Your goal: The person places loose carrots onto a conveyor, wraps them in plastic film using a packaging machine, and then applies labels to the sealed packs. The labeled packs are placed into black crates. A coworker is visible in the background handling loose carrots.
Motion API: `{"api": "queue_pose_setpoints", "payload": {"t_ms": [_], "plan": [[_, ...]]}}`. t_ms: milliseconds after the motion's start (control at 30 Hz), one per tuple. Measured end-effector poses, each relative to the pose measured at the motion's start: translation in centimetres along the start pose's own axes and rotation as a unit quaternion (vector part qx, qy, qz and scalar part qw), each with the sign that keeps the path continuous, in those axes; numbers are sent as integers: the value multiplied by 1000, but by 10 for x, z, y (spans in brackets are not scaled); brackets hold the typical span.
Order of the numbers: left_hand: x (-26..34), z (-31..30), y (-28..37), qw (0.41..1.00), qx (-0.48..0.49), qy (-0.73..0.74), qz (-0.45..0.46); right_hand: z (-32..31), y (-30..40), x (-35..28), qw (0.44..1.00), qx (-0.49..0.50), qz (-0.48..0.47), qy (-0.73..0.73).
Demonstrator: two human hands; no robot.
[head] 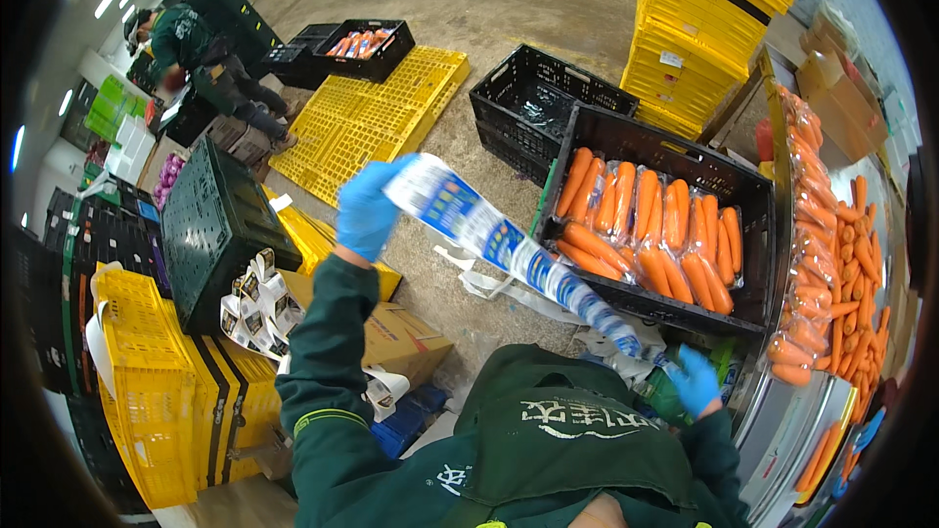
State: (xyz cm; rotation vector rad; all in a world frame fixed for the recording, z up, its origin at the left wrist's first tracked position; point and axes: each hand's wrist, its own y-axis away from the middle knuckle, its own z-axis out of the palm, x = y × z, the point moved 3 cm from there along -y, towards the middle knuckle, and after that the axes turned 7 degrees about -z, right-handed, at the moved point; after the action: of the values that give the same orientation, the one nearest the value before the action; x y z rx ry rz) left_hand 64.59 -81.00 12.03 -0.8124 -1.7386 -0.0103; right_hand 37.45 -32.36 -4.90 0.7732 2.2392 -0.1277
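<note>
A long strip of blue-and-white printed labels [506, 242] stretches in front of my body. My left hand [374, 205], in a blue glove, is closed on its upper end, raised at arm's length. The strip runs down to the right towards my right hand [693, 381], also blue-gloved, low at my right side; its fingers are near the strip's lower end, and whether they grip it cannot be told. Beyond the strip a black plastic crate [660, 136] holds rows of carrots in clear packs [649, 205]. Loose and bagged carrots [855, 264] lie on the steel table at the right.
An empty-looking black crate [524, 88] stands behind the carrot crate, beside stacked yellow crates [686, 44]. A yellow pallet [374, 117] lies on the floor ahead. At left are a cardboard box [407, 341], label strips [260, 304] and yellow crates [147, 381]. A co-worker [198, 51] bends over farther off.
</note>
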Motion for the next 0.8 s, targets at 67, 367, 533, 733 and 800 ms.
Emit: {"api": "queue_pose_setpoints", "payload": {"t_ms": [67,367,533,733,800], "plan": [[26,43,4,992,-79,-74,68,-30,-60,-91,990,21,-87,-104],[73,138,36,907,-135,-302,261,-25,-155,-229,813,-420,-78,-396],[73,170,76,910,-216,-256,246,-35,-136,-169,786,-438,37,-434],[83,200,99,914,-202,-275,221,-61,-129,-131,779,-466,46,-417],[80,212,104,921,-179,-288,193,-57,-128,-117,773,-473,34,-423]]}}
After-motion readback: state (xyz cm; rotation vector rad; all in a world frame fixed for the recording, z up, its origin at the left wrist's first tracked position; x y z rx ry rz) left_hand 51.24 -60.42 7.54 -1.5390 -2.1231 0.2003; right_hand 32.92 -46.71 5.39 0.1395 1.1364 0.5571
